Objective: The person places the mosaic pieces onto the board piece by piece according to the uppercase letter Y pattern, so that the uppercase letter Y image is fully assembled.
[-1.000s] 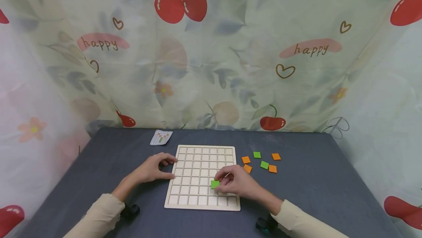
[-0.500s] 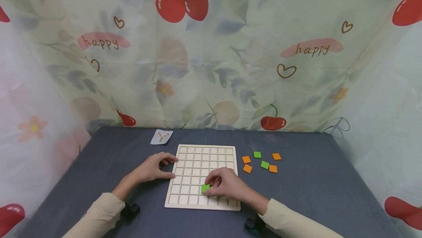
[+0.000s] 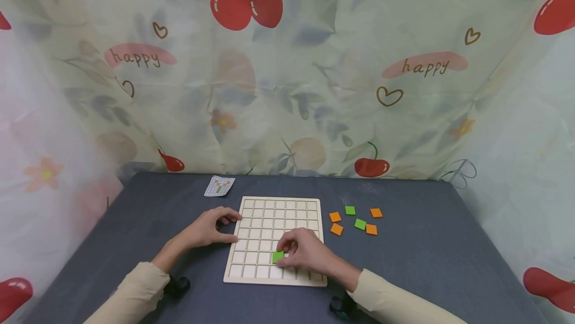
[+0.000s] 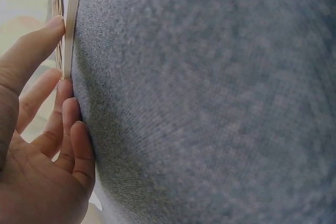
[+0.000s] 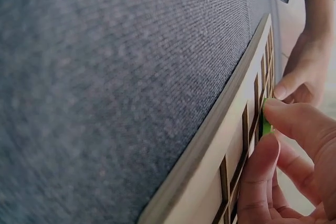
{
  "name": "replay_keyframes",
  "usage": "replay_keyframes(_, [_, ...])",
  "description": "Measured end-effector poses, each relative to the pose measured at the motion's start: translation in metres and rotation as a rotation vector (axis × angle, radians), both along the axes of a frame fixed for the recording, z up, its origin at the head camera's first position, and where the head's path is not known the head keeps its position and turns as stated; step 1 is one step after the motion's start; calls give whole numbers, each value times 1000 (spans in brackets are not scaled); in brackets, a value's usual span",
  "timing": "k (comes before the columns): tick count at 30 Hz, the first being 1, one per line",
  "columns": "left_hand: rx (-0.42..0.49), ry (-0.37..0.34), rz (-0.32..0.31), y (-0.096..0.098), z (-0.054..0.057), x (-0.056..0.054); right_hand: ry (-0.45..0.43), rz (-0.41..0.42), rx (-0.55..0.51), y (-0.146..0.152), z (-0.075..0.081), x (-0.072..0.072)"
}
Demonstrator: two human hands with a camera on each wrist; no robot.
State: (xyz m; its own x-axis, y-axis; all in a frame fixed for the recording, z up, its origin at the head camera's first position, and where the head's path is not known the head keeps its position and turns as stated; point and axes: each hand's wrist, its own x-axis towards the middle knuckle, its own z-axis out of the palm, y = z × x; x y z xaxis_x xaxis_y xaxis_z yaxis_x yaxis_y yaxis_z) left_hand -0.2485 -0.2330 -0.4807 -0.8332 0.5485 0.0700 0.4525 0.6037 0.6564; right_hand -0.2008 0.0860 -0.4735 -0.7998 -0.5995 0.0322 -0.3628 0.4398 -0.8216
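Head view: green tile [image 3: 277, 257] in pinch of right hand [image 3: 306, 250] over board [image 3: 267, 223] (left hand [image 3: 207, 227] spread against its edge)

- Soft, even light falls on the surface [image 3: 431, 249].
- A dim shadow lies beside the left fingers [image 4: 83, 148]; farther from them, the surface looks fuzzy.
- Behind the right fingers [image 5: 261, 163], it's bright and pale.

Green tile [image 3: 277, 257] in right grip [image 3: 305, 250], board [image 3: 260, 234] beneath
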Motion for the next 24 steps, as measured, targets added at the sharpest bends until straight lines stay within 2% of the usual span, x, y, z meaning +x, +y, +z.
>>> replay_keyframes(15, [-12, -13, 1, 0, 0, -1, 6, 3, 11, -4, 3, 2])
replay_keyframes(24, [-16, -11, 0, 1, 0, -1, -14, 1, -23, 1, 2, 2])
